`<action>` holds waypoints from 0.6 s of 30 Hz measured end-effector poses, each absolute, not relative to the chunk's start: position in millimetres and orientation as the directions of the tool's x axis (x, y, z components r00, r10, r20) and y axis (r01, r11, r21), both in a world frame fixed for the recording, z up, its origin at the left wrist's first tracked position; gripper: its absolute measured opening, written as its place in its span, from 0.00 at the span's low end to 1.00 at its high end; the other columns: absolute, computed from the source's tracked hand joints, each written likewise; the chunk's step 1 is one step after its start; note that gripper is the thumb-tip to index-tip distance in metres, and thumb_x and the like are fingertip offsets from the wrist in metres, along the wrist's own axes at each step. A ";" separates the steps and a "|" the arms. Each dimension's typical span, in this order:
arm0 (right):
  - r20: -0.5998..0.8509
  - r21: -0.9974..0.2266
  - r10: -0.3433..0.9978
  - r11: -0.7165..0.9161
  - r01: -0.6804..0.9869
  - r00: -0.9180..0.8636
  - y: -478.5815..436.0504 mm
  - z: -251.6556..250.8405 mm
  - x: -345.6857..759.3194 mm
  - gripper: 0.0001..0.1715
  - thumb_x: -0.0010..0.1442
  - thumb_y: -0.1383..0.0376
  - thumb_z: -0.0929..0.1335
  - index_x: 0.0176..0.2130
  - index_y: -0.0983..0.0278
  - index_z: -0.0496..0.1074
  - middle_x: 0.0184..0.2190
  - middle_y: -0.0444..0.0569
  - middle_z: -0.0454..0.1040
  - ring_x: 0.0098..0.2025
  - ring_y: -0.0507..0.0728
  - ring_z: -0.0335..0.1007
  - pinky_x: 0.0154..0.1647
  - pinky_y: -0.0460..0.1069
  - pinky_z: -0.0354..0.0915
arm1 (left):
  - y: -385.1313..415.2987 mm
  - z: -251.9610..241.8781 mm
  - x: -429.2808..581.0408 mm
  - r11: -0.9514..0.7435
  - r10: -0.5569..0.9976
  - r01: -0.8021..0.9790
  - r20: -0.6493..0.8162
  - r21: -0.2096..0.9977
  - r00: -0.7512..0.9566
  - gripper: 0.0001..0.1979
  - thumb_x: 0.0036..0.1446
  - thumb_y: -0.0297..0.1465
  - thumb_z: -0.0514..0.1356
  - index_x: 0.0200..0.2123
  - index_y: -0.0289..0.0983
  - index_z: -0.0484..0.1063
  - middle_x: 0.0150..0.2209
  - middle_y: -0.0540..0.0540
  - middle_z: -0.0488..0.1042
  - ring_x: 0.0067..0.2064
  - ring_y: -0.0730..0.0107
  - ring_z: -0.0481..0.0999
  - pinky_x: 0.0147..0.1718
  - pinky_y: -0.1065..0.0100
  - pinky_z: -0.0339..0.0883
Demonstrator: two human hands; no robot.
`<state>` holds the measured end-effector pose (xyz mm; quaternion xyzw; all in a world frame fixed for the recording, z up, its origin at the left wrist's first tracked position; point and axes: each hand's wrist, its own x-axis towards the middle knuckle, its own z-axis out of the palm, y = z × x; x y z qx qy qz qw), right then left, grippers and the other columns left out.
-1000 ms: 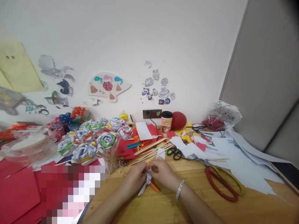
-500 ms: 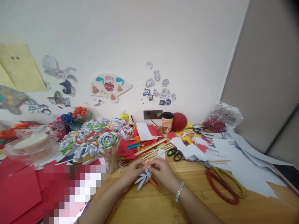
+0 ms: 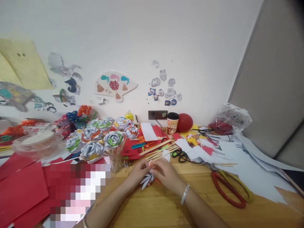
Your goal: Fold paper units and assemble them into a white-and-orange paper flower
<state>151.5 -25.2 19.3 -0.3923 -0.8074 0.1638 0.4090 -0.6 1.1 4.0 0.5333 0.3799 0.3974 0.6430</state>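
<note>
Above the wooden table [image 3: 152,209], both my hands meet on a small folded paper flower [image 3: 146,181] with pointed white petals and a bit of orange. My left hand [image 3: 140,172] pinches it from the left, fingertips near its top. From the other side my right hand [image 3: 166,172], with a silver bracelet at the wrist, grips it with bent fingers. Much of the flower is hidden behind the fingers. Just beyond my hands lie thin wooden sticks [image 3: 158,151] and a small white paper piece [image 3: 166,154].
Finished paper flowers [image 3: 114,139] stand in a cup of sticks [image 3: 114,161] at left. Red paper [image 3: 23,190] covers the left side. Large red-and-yellow scissors [image 3: 228,186], black scissors [image 3: 180,155] and white sheets [image 3: 251,171] lie right. A paper cup [image 3: 172,123] and red balloon [image 3: 185,123] stand behind.
The flower has turned in my hands, and its orange petal at lower right is now mostly covered by my right hand. The whole view has shifted slightly.
</note>
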 end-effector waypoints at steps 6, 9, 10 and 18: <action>0.542 -0.459 0.706 0.703 0.543 -0.456 -27.0 18.5 149.1 0.11 0.61 0.63 0.61 0.36 0.62 0.72 0.31 0.48 0.71 0.37 0.55 0.62 0.39 0.49 0.58 | 0.5 4.8 -0.7 0.124 0.936 -0.100 -0.083 0.987 0.343 0.17 0.42 0.41 0.62 0.23 0.39 0.57 0.13 0.55 0.69 0.14 0.73 0.69 0.12 0.74 0.61; 0.547 -0.422 0.682 0.725 0.544 -0.485 -25.3 17.9 150.9 0.15 0.63 0.63 0.59 0.33 0.63 0.72 0.29 0.48 0.71 0.35 0.55 0.61 0.38 0.49 0.58 | 0.4 4.7 -0.5 0.125 0.941 -0.076 -0.094 0.989 0.324 0.17 0.42 0.42 0.62 0.23 0.39 0.57 0.12 0.56 0.68 0.13 0.73 0.68 0.11 0.74 0.61; 0.549 -0.438 0.688 0.721 0.537 -0.475 -24.5 18.0 152.0 0.16 0.63 0.63 0.59 0.33 0.63 0.72 0.29 0.48 0.71 0.35 0.55 0.62 0.38 0.49 0.58 | 0.6 4.8 -0.7 0.124 0.943 -0.067 -0.096 0.990 0.320 0.17 0.42 0.42 0.62 0.23 0.39 0.57 0.12 0.55 0.69 0.13 0.73 0.68 0.11 0.75 0.60; 0.563 -0.604 0.738 0.674 0.425 -0.372 -20.9 20.0 156.6 0.14 0.62 0.65 0.60 0.32 0.62 0.73 0.32 0.47 0.74 0.40 0.55 0.64 0.42 0.50 0.59 | 4.1 12.9 -6.1 0.095 0.941 0.039 -0.103 0.995 0.323 0.20 0.36 0.44 0.65 0.21 0.36 0.62 0.12 0.54 0.69 0.12 0.74 0.66 0.09 0.75 0.58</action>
